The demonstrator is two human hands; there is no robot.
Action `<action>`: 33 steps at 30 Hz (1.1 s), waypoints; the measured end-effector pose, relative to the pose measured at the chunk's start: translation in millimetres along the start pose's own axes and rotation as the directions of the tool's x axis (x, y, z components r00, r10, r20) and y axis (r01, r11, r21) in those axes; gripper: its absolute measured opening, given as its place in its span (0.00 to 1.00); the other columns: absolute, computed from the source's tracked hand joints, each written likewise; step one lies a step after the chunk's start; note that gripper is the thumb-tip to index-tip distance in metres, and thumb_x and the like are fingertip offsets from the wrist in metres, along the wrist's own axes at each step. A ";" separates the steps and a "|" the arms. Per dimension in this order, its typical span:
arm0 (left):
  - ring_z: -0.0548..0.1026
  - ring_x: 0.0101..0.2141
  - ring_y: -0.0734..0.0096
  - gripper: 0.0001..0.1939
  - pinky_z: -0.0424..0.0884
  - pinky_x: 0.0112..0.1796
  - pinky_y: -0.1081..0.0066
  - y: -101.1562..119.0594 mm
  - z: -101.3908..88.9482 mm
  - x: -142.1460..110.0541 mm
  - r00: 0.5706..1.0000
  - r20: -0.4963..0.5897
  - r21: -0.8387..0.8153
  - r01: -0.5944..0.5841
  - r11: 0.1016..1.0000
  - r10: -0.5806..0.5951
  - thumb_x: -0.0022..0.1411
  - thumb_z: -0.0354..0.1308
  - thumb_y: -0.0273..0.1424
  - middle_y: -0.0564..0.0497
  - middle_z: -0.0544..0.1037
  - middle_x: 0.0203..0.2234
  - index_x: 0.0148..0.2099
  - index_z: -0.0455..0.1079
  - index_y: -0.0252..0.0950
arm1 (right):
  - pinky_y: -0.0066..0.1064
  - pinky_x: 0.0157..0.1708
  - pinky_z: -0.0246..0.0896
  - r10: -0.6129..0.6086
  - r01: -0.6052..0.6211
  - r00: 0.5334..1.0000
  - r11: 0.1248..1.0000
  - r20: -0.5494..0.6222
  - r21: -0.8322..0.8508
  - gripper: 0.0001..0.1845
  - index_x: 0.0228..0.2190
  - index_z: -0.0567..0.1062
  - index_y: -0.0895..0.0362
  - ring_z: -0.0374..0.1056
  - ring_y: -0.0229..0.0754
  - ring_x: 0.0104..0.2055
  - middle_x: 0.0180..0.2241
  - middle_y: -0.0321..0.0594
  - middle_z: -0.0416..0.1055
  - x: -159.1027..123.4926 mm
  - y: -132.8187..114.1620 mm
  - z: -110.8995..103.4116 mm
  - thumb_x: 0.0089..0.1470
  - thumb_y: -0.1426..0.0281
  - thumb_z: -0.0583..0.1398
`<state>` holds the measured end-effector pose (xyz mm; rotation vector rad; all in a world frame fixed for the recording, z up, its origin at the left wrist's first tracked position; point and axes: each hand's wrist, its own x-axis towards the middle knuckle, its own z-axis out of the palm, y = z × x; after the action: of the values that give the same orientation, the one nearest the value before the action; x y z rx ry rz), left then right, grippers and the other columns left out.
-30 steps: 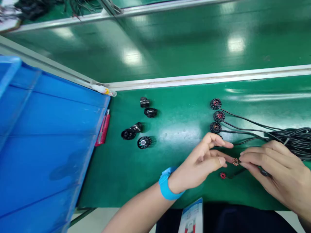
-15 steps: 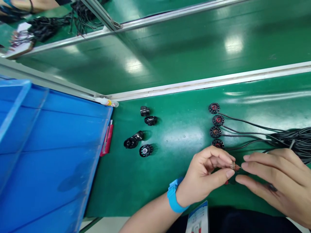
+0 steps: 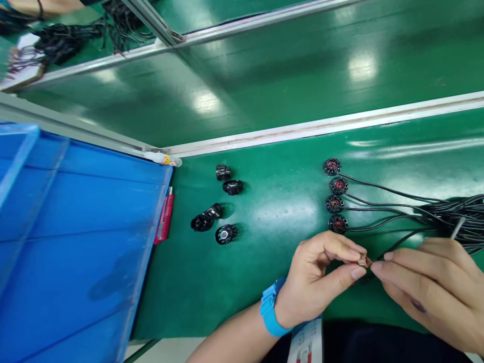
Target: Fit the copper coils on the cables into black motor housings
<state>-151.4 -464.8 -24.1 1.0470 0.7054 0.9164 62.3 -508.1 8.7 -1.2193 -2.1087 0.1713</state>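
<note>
My left hand [image 3: 321, 277], with a blue band on its wrist, pinches a small copper-coloured part [image 3: 363, 260] between thumb and forefinger. The fingertips of my right hand [image 3: 434, 287] are pressed together against the part's right side; what they hold is hidden. A thin grey rod [image 3: 458, 227] juts out above the right knuckles, and I cannot tell whether that hand holds it. Just beyond my hands, several round black connectors [image 3: 338, 223] with red or orange centres lie in a column, each with a black cable running right.
Several loose black ring-shaped parts [image 3: 226, 234] lie mid-left on the green table [image 3: 181, 297]. A red-handled cutter knife [image 3: 165, 217] and a small white bottle [image 3: 162, 158] are beside a large blue bin [image 3: 83, 242]. Bundled black cables [image 3: 461, 214] lie at right. Behind the rail, another person's arm [image 3: 56, 7] shows.
The right fingertips have closed together and come up to the copper-coloured part. The left hand keeps its pinch. The view has shifted slightly.
</note>
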 end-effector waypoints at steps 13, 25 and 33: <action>0.85 0.40 0.74 0.08 0.81 0.41 0.78 -0.7 1.9 -0.8 1.000 -0.010 -0.150 0.012 0.989 -0.014 0.64 0.69 0.21 0.50 0.84 0.42 0.43 0.77 0.37 | 0.36 0.44 0.64 0.134 -0.137 0.991 0.981 0.027 0.138 0.17 0.51 0.76 0.56 0.72 0.41 0.45 0.47 0.43 0.77 10.3 11.8 5.0 0.63 0.67 0.68; 0.84 0.39 0.73 0.07 0.82 0.42 0.76 0.7 2.7 -0.1 0.999 -0.031 -0.025 -0.046 0.999 0.045 0.65 0.70 0.23 0.49 0.84 0.41 0.42 0.78 0.38 | 0.34 0.38 0.64 0.173 -0.180 0.984 0.964 0.053 0.195 0.09 0.45 0.80 0.50 0.68 0.39 0.41 0.40 0.38 0.74 9.8 14.3 5.1 0.63 0.72 0.66; 0.84 0.38 0.76 0.09 0.81 0.42 0.76 2.2 5.2 -2.1 1.000 0.013 -0.102 -0.025 0.994 0.026 0.65 0.68 0.20 0.51 0.83 0.42 0.45 0.78 0.39 | 0.38 0.39 0.64 0.071 -0.067 0.996 0.996 -0.054 0.064 0.04 0.36 0.74 0.53 0.70 0.41 0.39 0.39 0.40 0.74 9.0 7.8 8.4 0.65 0.69 0.65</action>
<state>-148.6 -468.3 -20.1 0.9730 0.6277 0.9560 59.8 -494.7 3.5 -1.2468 -1.9995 0.2292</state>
